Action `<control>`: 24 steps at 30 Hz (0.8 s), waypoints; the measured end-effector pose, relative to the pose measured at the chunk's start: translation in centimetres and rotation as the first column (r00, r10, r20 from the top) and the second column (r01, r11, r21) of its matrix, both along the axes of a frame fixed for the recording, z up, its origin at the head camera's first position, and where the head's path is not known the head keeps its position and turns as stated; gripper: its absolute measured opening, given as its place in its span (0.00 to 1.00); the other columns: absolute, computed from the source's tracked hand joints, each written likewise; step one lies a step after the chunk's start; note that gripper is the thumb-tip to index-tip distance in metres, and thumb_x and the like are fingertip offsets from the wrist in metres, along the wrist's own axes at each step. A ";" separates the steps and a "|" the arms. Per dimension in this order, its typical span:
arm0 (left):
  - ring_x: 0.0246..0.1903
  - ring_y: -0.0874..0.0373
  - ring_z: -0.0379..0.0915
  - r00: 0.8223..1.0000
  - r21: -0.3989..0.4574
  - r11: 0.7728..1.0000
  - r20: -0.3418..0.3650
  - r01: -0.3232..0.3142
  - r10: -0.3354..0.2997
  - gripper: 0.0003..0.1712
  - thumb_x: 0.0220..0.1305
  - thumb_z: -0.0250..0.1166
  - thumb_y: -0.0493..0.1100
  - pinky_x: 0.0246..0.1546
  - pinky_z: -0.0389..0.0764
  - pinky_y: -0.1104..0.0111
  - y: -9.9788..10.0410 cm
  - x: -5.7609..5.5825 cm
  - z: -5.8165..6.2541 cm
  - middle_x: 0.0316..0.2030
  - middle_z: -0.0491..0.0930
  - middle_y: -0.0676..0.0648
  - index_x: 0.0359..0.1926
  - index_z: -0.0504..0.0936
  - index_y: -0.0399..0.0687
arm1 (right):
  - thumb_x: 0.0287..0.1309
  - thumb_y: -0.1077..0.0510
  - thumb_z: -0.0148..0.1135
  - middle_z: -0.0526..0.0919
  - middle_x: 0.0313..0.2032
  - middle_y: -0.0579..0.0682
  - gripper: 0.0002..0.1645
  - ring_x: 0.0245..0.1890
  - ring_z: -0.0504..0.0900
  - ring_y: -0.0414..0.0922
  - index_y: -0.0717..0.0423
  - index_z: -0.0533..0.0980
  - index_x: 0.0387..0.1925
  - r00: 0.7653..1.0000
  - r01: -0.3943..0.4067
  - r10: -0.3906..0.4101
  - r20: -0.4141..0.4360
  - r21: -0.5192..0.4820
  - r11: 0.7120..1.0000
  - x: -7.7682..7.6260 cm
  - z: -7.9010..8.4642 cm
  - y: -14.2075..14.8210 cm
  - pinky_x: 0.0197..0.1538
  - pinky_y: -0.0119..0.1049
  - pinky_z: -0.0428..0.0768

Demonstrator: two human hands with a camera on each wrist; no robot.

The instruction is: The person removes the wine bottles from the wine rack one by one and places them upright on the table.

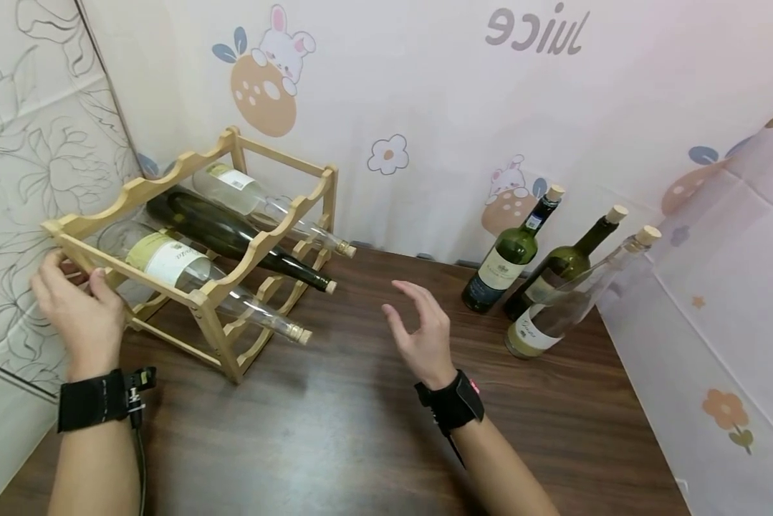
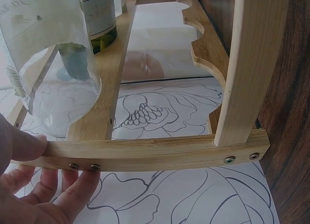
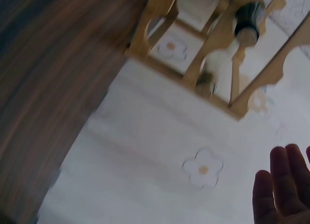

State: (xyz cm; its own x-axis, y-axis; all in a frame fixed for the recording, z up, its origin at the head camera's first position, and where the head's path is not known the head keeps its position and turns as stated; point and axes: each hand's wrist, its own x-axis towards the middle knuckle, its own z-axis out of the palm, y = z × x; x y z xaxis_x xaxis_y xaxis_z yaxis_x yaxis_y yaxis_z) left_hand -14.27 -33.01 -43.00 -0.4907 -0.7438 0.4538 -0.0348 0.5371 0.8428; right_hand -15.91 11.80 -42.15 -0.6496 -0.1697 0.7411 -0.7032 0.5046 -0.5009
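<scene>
At the left stands a wooden wine rack point(image 1: 205, 315) with three corked bottles lying across its top tier. My left hand point(image 1: 83, 308) grips the rack's near side rail point(image 2: 160, 151), thumb above and fingers curled beneath it. Closest to that hand lies a clear bottle point(image 1: 173, 261) with a white and yellow-green label. Behind it are a dark green bottle point(image 1: 225, 229) and another clear bottle point(image 1: 231, 186), necks pointing right. My right hand point(image 1: 425, 337) is held over the table between the rack and the standing bottles, fingers extended and holding nothing.
On the right of the brown table point(image 1: 334, 423) stand a labelled green bottle point(image 1: 505, 265), a darker green bottle point(image 1: 563, 265) and a clear bottle point(image 1: 541, 330), all corked. A patterned cloth wall point(image 1: 425, 86) closes the back and right side.
</scene>
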 end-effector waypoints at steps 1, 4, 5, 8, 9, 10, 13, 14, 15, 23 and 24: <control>0.48 0.82 0.57 1.000 0.003 1.000 0.006 -0.002 0.002 0.24 0.75 0.56 0.38 0.54 0.71 0.82 0.0 -0.2 0.1 0.49 0.55 0.71 0.70 0.72 0.52 | 0.65 0.64 0.71 0.84 0.59 0.61 0.26 0.61 0.83 0.55 0.62 0.79 0.63 1.000 -0.018 0.018 0.001 0.013 1.000 0.0 0.0 -0.5 0.65 0.50 0.81; 0.47 0.82 0.57 1.000 0.005 1.000 0.014 -0.010 0.010 0.24 0.75 0.57 0.37 0.53 0.72 0.82 -0.1 -0.5 0.2 0.48 0.54 0.71 0.69 0.72 0.47 | 0.65 0.63 0.71 0.84 0.58 0.61 0.26 0.61 0.83 0.54 0.63 0.78 0.63 0.998 -0.069 0.068 0.009 0.057 0.996 0.2 0.1 -2.0 0.65 0.50 0.82; 0.47 0.83 0.56 1.000 0.001 1.000 0.010 -0.009 0.009 0.24 0.75 0.57 0.36 0.53 0.72 0.82 -0.1 -0.5 0.2 0.48 0.54 0.72 0.69 0.72 0.46 | 0.65 0.63 0.71 0.84 0.58 0.60 0.26 0.61 0.83 0.54 0.62 0.78 0.63 0.997 -0.082 0.081 0.010 0.070 0.994 0.2 0.1 -2.4 0.65 0.50 0.82; 0.47 0.83 0.55 1.000 -0.007 1.000 0.001 -0.008 0.008 0.23 0.74 0.57 0.36 0.54 0.70 0.83 -0.1 -0.3 0.2 0.47 0.54 0.72 0.68 0.73 0.44 | 0.65 0.62 0.71 0.85 0.58 0.59 0.25 0.60 0.83 0.54 0.62 0.78 0.63 0.992 -0.123 0.121 0.025 0.101 0.987 0.3 0.0 -3.6 0.65 0.50 0.82; 0.47 0.83 0.55 1.000 -0.008 1.000 0.001 -0.007 0.007 0.23 0.74 0.57 0.36 0.54 0.70 0.83 -0.1 -0.2 0.2 0.47 0.54 0.72 0.68 0.73 0.44 | 0.65 0.62 0.71 0.85 0.58 0.59 0.26 0.60 0.83 0.54 0.62 0.78 0.63 0.991 -0.135 0.133 0.030 0.109 0.985 0.3 -0.1 -3.9 0.65 0.50 0.82; 0.47 0.83 0.55 1.000 -0.006 1.000 0.002 -0.006 0.006 0.23 0.74 0.57 0.36 0.55 0.70 0.82 -0.1 -0.2 0.2 0.47 0.54 0.72 0.68 0.73 0.44 | 0.65 0.62 0.71 0.85 0.57 0.59 0.26 0.60 0.84 0.54 0.62 0.78 0.63 0.989 -0.149 0.146 0.039 0.115 0.982 0.4 -0.1 -4.2 0.65 0.50 0.83; 0.48 0.83 0.54 1.000 0.003 1.000 0.010 -0.007 0.007 0.23 0.74 0.57 0.36 0.56 0.69 0.83 0.0 -0.1 0.2 0.47 0.54 0.72 0.68 0.73 0.46 | 0.66 0.61 0.71 0.85 0.57 0.58 0.25 0.59 0.84 0.53 0.62 0.78 0.63 0.983 -0.183 0.178 0.056 0.129 0.975 0.6 -0.1 -5.0 0.64 0.48 0.83; 0.48 0.83 0.54 1.000 0.003 1.000 0.011 -0.006 0.006 0.24 0.74 0.57 0.36 0.57 0.69 0.82 0.0 0.0 0.2 0.47 0.54 0.72 0.68 0.73 0.46 | 0.66 0.61 0.71 0.85 0.57 0.58 0.26 0.59 0.84 0.52 0.63 0.78 0.63 0.980 -0.195 0.188 0.062 0.132 0.972 0.6 -0.1 -5.3 0.64 0.47 0.83; 0.49 0.83 0.54 1.000 0.005 1.000 0.014 -0.006 0.006 0.24 0.74 0.57 0.36 0.57 0.69 0.82 0.0 0.0 0.2 0.47 0.54 0.72 0.68 0.73 0.46 | 0.66 0.61 0.71 0.85 0.57 0.58 0.26 0.59 0.84 0.52 0.63 0.78 0.63 0.978 -0.204 0.197 0.064 0.138 0.969 0.7 -0.1 -5.6 0.64 0.46 0.83; 0.48 0.83 0.55 0.999 0.013 1.000 0.030 -0.012 0.011 0.24 0.75 0.57 0.38 0.56 0.70 0.82 -0.1 -0.2 0.0 0.49 0.55 0.71 0.69 0.72 0.48 | 0.61 0.52 0.76 0.83 0.62 0.55 0.35 0.64 0.82 0.50 0.58 0.75 0.66 0.971 -0.239 0.224 0.088 0.257 0.936 0.9 -0.3 -8.2 0.70 0.44 0.80; 0.49 0.83 0.54 1.000 0.011 1.000 0.029 -0.013 0.013 0.24 0.75 0.57 0.38 0.56 0.70 0.82 -0.2 -0.3 0.0 0.49 0.54 0.71 0.69 0.72 0.47 | 0.60 0.51 0.77 0.83 0.62 0.55 0.36 0.65 0.81 0.50 0.58 0.75 0.66 0.971 -0.238 0.222 0.089 0.271 0.933 0.9 -0.4 -8.5 0.70 0.44 0.79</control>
State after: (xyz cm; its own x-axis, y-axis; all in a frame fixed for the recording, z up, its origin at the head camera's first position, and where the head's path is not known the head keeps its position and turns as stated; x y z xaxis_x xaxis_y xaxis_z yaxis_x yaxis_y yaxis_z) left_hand -14.53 -33.18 -42.98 -0.4936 -0.7552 0.4314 -0.0658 0.5270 0.8473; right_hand -14.97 3.31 -42.53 -0.6077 -0.5128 0.6065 -0.7912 0.4571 -0.4063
